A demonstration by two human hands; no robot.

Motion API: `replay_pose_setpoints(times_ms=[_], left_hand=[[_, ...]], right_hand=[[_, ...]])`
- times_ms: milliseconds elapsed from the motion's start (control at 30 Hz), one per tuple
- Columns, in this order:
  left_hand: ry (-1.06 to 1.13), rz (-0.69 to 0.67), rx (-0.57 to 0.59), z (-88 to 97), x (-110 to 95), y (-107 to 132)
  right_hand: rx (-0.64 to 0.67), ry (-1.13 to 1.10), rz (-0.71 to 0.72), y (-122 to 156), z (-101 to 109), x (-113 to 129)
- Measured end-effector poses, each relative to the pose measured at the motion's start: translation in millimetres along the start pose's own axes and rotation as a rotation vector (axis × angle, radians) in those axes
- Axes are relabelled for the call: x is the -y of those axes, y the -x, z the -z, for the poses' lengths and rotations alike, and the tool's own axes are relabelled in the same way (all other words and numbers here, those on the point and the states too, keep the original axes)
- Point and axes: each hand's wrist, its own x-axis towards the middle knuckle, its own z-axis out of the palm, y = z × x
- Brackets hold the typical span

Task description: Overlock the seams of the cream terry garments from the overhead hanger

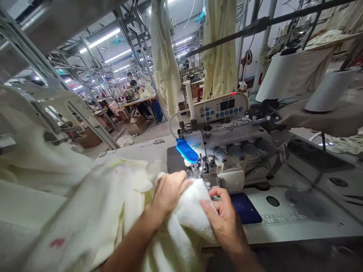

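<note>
Cream-coloured fleecy fabric [195,207] runs up to the needle area of an overlock sewing machine [249,147]. My left hand [170,190] is closed on the fabric just left of the presser foot, its fingertips close to the metal parts [200,168]. On the right edge of the same piece, my right hand [222,211] pinches the fabric between thumb and fingers, a little below the foot. A blue oval guard [187,150] hangs above the lit needle area. The stitching point itself is partly hidden by the left fingers and fabric.
More cream fabric [93,211] heaps over the table's left side. A dark blue pad [246,208] and a printed ruler [283,219] lie on the right. Thread cones [330,90] stand behind; a control panel [221,107] tops the machine. Hanging cloth [164,53] and a person [134,86] are farther back.
</note>
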Motion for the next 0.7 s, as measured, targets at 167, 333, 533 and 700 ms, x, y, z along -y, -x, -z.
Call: replay_pose_setpoints(times_ms=[167,333,533,700], left_hand=[[0.213,-0.01,0.093,3.3,10.5,9.4],[0.18,-0.046,0.116,-1.0,4.8,9.9],[-0.036,-0.063,0.064,-8.1,-5.1,-0.8],[-0.142,-0.035,0.088,-1.6,0.2,-22.1]], right_hand=[[0.002,-0.1,0.018,16.8,1.7,10.5],[0.003,0.091,0.154,20.6,8.5,9.6],[0.066,0.15,0.19,9.2,15.2,3.4],[0.044,0.056,0.037,-6.9,12.1,15.5]])
